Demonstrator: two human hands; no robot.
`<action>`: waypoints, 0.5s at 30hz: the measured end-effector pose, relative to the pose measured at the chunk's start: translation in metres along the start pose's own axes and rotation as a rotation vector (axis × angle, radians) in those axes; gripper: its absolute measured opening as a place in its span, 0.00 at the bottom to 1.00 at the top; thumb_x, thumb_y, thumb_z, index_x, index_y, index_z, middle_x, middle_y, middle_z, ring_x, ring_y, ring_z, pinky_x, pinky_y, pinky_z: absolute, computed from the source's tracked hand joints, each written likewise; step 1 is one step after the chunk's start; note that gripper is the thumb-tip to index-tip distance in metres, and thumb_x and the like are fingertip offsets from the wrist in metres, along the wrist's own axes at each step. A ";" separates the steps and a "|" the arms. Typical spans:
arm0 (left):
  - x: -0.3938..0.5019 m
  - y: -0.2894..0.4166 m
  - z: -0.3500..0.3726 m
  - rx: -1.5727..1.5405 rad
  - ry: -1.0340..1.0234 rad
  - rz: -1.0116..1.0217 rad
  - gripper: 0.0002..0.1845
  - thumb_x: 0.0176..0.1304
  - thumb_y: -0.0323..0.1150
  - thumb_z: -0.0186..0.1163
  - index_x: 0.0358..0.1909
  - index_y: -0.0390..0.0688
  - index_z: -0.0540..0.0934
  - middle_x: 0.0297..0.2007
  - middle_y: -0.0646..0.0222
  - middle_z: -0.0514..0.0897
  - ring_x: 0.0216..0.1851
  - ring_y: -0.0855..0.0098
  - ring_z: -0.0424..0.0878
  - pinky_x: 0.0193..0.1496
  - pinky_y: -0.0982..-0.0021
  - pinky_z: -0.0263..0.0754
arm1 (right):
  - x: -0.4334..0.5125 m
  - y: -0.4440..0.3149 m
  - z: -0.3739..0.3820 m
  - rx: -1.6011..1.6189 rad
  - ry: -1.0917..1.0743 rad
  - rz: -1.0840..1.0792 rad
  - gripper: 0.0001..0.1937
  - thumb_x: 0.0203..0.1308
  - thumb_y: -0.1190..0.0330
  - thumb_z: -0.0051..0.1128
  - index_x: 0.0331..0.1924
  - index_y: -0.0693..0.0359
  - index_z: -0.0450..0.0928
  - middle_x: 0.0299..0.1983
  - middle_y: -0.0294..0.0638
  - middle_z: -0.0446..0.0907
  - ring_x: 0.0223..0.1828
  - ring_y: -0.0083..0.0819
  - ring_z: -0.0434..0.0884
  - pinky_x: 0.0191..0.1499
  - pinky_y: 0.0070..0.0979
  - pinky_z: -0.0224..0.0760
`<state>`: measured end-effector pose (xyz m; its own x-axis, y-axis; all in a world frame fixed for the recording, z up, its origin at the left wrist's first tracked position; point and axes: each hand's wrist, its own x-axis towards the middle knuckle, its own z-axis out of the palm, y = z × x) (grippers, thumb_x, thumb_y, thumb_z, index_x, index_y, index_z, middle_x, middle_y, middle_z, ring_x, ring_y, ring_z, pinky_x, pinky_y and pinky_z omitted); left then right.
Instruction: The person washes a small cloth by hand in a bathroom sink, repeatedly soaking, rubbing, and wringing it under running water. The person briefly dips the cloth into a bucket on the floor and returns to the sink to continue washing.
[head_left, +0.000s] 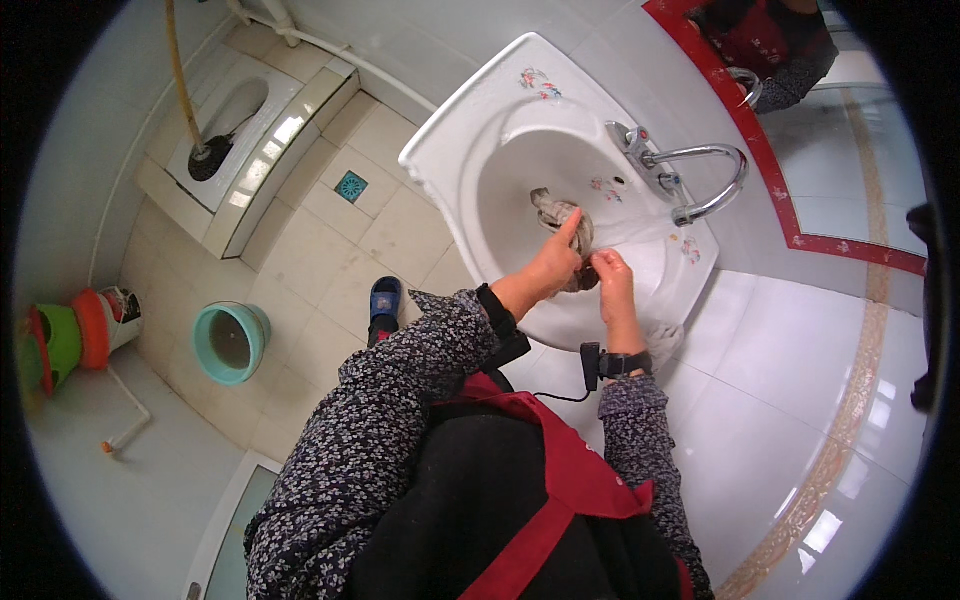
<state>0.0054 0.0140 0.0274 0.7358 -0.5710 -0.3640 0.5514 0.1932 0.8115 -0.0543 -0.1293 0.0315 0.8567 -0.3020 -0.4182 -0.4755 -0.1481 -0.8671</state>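
Note:
A wet, greyish cloth (559, 214) is bunched over the bowl of a white ceramic washbasin (499, 82). My left hand (551, 262) grips it from the near left side, with the index finger laid along the cloth. Close beside it, my right hand (615, 277) pinches the lower end of the cloth with bent fingers. The chrome faucet (720, 180) arches over the basin on the right, beyond my right hand. Part of the cloth is hidden behind my fingers.
A pale cloth (664, 341) hangs at the basin's near right edge. A turquoise bucket (231, 343) of murky water stands on the tiled floor, left. Farther off are a floor drain (351, 187), a squat toilet (247, 105) and stacked colourful buckets (90, 330). A red-framed mirror (795, 232) is at right.

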 end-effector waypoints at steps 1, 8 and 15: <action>0.000 0.001 -0.003 0.038 -0.007 0.007 0.44 0.36 0.16 0.45 0.63 0.49 0.50 0.57 0.53 0.61 0.52 0.65 0.65 0.50 0.77 0.60 | 0.001 -0.003 -0.008 0.253 0.056 -0.007 0.07 0.54 0.68 0.46 0.29 0.64 0.71 0.32 0.36 0.73 0.33 0.21 0.70 0.39 0.20 0.63; 0.008 -0.012 0.000 -0.007 0.066 -0.094 0.41 0.42 0.16 0.43 0.63 0.46 0.48 0.50 0.57 0.68 0.42 0.67 0.69 0.43 0.77 0.64 | 0.003 -0.010 -0.002 -0.083 -0.011 -0.146 0.11 0.56 0.63 0.48 0.36 0.63 0.70 0.36 0.36 0.74 0.38 0.25 0.73 0.41 0.21 0.66; 0.004 -0.010 -0.006 -0.015 0.107 0.036 0.34 0.42 0.16 0.43 0.58 0.41 0.60 0.42 0.57 0.73 0.40 0.68 0.72 0.42 0.74 0.66 | 0.021 0.022 -0.015 0.464 0.247 0.020 0.11 0.55 0.65 0.44 0.35 0.65 0.72 0.33 0.38 0.75 0.32 0.31 0.74 0.37 0.30 0.68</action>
<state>0.0051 0.0149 0.0148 0.7924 -0.4754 -0.3822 0.5292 0.2240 0.8184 -0.0497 -0.1532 0.0074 0.7490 -0.5219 -0.4082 -0.3048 0.2755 -0.9117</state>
